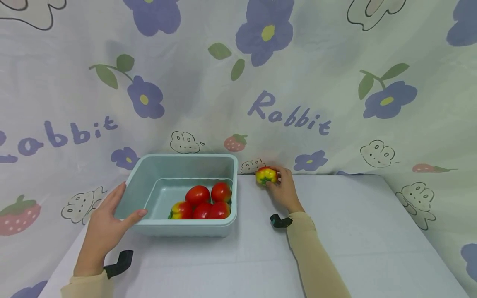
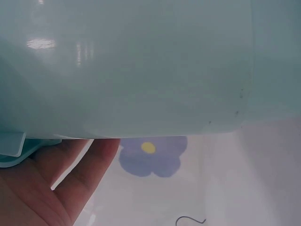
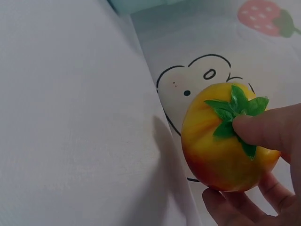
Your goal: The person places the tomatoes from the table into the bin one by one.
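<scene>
My right hand grips a yellow-and-red tomato with a green leafy top, right of the bin near the table's back edge. In the right wrist view the thumb presses by the leaves and the fingers curl beneath the fruit. At the near left corner of a pale blue-green plastic bin, my left hand holds the rim, thumb over the edge and fingers along the outer side. Inside the bin lie several red tomatoes and a yellow-and-red one, grouped to the right. The front wall partly hides them.
A white-covered table bears the bin, with its far edge meeting a printed cloth backdrop of flowers, rabbits and strawberries. A small black wrist mount sits at the left wrist, and another at the right.
</scene>
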The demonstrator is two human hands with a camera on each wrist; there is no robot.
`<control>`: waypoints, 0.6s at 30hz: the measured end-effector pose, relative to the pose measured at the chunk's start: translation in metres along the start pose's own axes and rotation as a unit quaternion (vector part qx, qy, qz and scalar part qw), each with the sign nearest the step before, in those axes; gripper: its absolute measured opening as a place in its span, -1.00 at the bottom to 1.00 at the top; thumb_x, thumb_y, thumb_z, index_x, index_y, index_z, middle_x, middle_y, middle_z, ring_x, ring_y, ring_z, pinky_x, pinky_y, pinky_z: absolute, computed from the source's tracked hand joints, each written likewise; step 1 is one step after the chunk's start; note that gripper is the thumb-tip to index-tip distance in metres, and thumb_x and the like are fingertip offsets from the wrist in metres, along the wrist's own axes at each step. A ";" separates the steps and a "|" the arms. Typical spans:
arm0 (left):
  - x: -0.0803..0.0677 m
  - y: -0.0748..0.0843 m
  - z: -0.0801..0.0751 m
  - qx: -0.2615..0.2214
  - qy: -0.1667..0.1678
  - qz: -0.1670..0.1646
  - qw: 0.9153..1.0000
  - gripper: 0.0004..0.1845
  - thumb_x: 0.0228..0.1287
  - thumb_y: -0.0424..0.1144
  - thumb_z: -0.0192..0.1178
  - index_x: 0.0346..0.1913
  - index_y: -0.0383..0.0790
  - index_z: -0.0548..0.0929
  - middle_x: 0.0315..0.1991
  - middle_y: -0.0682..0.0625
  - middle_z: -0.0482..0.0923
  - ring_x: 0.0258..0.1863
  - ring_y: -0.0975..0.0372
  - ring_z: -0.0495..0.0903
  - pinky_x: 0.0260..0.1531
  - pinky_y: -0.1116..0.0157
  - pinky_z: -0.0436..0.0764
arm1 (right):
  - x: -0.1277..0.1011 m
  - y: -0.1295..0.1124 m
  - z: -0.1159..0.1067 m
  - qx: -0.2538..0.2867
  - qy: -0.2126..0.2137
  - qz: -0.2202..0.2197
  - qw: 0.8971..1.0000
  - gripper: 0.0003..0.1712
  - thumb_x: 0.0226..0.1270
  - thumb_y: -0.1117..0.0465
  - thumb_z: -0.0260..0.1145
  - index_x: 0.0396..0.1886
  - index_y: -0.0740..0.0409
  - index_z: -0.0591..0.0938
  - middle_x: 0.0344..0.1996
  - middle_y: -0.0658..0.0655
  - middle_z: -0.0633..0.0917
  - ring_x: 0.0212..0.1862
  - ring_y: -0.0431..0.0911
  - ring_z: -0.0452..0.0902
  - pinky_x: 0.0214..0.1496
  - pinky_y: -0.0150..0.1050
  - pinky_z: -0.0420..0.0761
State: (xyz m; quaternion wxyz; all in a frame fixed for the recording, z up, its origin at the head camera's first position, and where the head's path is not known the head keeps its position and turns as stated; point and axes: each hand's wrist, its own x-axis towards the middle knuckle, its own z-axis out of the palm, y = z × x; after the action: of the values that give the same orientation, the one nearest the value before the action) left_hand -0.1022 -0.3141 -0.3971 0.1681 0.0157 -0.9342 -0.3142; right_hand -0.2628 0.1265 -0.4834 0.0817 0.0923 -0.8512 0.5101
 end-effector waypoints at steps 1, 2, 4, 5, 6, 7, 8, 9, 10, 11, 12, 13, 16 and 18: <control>0.000 0.000 0.000 0.000 0.000 -0.001 1.000 0.04 0.23 0.02 0.40 0.59 -0.28 0.05 0.52 -0.39 0.08 0.45 -0.36 0.10 0.20 -0.47 0.20 | 0.000 -0.001 0.000 0.003 0.005 -0.001 1.000 -0.42 0.31 0.36 0.35 0.32 0.22 0.42 0.25 0.31 0.34 0.21 0.17 0.37 0.31 0.03 0.51; 0.000 0.000 0.000 0.000 -0.001 -0.002 1.000 0.04 0.23 0.02 0.40 0.59 -0.28 0.05 0.52 -0.39 0.08 0.45 -0.36 0.10 0.20 -0.47 0.20 | 0.000 -0.001 0.000 0.006 0.010 -0.002 1.000 -0.42 0.30 0.35 0.35 0.31 0.21 0.44 0.24 0.30 0.35 0.21 0.17 0.38 0.30 0.03 0.52; -0.001 0.000 0.000 0.001 -0.003 -0.005 1.000 0.04 0.24 0.02 0.40 0.59 -0.28 0.04 0.53 -0.39 0.08 0.45 -0.36 0.10 0.20 -0.47 0.21 | -0.001 -0.003 -0.001 0.015 0.020 -0.007 1.000 -0.43 0.29 0.34 0.36 0.29 0.19 0.46 0.22 0.28 0.38 0.20 0.16 0.39 0.28 0.04 0.55; -0.001 0.000 0.000 0.000 -0.004 -0.006 1.000 0.04 0.24 0.03 0.40 0.59 -0.28 0.04 0.53 -0.38 0.08 0.45 -0.36 0.10 0.19 -0.47 0.21 | -0.001 -0.004 -0.001 0.020 0.025 -0.009 0.999 -0.43 0.28 0.33 0.37 0.28 0.18 0.47 0.21 0.27 0.39 0.20 0.16 0.39 0.27 0.04 0.56; -0.001 0.000 0.000 0.001 -0.005 -0.008 1.000 0.04 0.24 0.03 0.40 0.60 -0.28 0.03 0.53 -0.38 0.07 0.45 -0.36 0.10 0.19 -0.47 0.21 | -0.001 -0.004 -0.001 0.025 0.030 -0.011 0.999 -0.44 0.29 0.32 0.37 0.28 0.15 0.48 0.21 0.25 0.40 0.20 0.14 0.40 0.27 0.03 0.57; -0.001 0.000 0.000 0.001 -0.006 -0.009 1.000 0.05 0.24 0.03 0.40 0.60 -0.28 0.03 0.53 -0.38 0.07 0.45 -0.37 0.10 0.19 -0.48 0.21 | -0.001 -0.005 -0.001 0.028 0.034 -0.013 0.999 -0.45 0.29 0.32 0.37 0.27 0.13 0.49 0.21 0.23 0.40 0.19 0.13 0.40 0.26 0.02 0.58; -0.001 0.000 0.000 0.001 -0.007 -0.010 1.000 0.05 0.24 0.03 0.40 0.60 -0.28 0.03 0.53 -0.38 0.07 0.45 -0.36 0.09 0.19 -0.48 0.21 | -0.001 -0.006 -0.001 0.032 0.037 -0.016 0.999 -0.45 0.29 0.32 0.37 0.27 0.11 0.49 0.21 0.22 0.40 0.19 0.12 0.40 0.24 0.01 0.59; -0.001 0.000 0.000 0.002 -0.008 -0.011 1.000 0.05 0.24 0.04 0.40 0.60 -0.28 0.02 0.53 -0.38 0.07 0.45 -0.36 0.09 0.19 -0.48 0.21 | -0.001 -0.007 -0.001 0.034 0.039 -0.020 0.998 -0.45 0.30 0.32 0.38 0.27 0.10 0.50 0.22 0.21 0.41 0.18 0.11 0.41 0.23 0.01 0.60; -0.001 0.000 0.000 0.003 -0.008 -0.011 1.000 0.05 0.24 0.04 0.40 0.60 -0.28 0.02 0.53 -0.38 0.07 0.45 -0.36 0.09 0.19 -0.48 0.20 | -0.001 -0.008 -0.002 0.037 0.041 -0.023 0.998 -0.46 0.30 0.31 0.38 0.27 0.08 0.50 0.23 0.19 0.41 0.18 0.10 0.41 0.22 0.00 0.61; -0.001 0.000 0.000 0.004 -0.007 -0.011 1.000 0.05 0.24 0.05 0.39 0.60 -0.28 0.02 0.53 -0.39 0.07 0.45 -0.36 0.09 0.19 -0.48 0.20 | -0.001 -0.010 -0.002 0.039 0.042 -0.027 0.998 -0.46 0.31 0.31 0.38 0.27 0.08 0.51 0.23 0.19 0.41 0.18 0.09 0.41 0.21 0.00 0.62; -0.001 0.000 0.000 0.005 -0.007 -0.011 1.000 0.05 0.24 0.05 0.39 0.60 -0.28 0.02 0.53 -0.39 0.07 0.45 -0.36 0.09 0.19 -0.48 0.20 | -0.001 -0.011 -0.003 0.040 0.044 -0.030 0.998 -0.46 0.31 0.31 0.38 0.27 0.07 0.51 0.23 0.18 0.41 0.17 0.08 0.41 0.20 0.00 0.63; -0.001 0.001 0.000 0.005 -0.007 -0.011 1.000 0.05 0.24 0.05 0.39 0.60 -0.28 0.03 0.53 -0.39 0.07 0.45 -0.36 0.09 0.19 -0.48 0.20 | -0.001 -0.013 -0.003 0.041 0.045 -0.034 0.998 -0.46 0.31 0.31 0.39 0.28 0.06 0.51 0.24 0.18 0.42 0.17 0.08 0.41 0.19 0.00 0.63; -0.001 0.001 0.000 0.005 -0.008 -0.012 1.000 0.05 0.24 0.05 0.39 0.60 -0.28 0.03 0.53 -0.39 0.07 0.45 -0.36 0.09 0.20 -0.47 0.19 | -0.002 -0.019 -0.006 0.046 0.045 -0.044 0.997 -0.46 0.31 0.31 0.39 0.28 0.07 0.52 0.25 0.19 0.41 0.16 0.08 0.42 0.16 0.01 0.65; -0.001 0.002 0.000 0.004 -0.008 -0.013 1.000 0.05 0.24 0.05 0.39 0.60 -0.29 0.03 0.53 -0.39 0.07 0.45 -0.36 0.08 0.21 -0.47 0.19 | -0.003 -0.023 -0.007 0.051 0.046 -0.050 0.996 -0.46 0.31 0.31 0.40 0.28 0.07 0.53 0.24 0.18 0.42 0.15 0.07 0.42 0.14 0.01 0.66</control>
State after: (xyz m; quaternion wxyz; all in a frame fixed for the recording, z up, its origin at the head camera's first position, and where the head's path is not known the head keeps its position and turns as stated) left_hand -0.1011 -0.3125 -0.3961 0.1569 0.0256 -0.9366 -0.3124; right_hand -0.2540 0.1225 -0.4611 0.1411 0.1158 -0.8138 0.5517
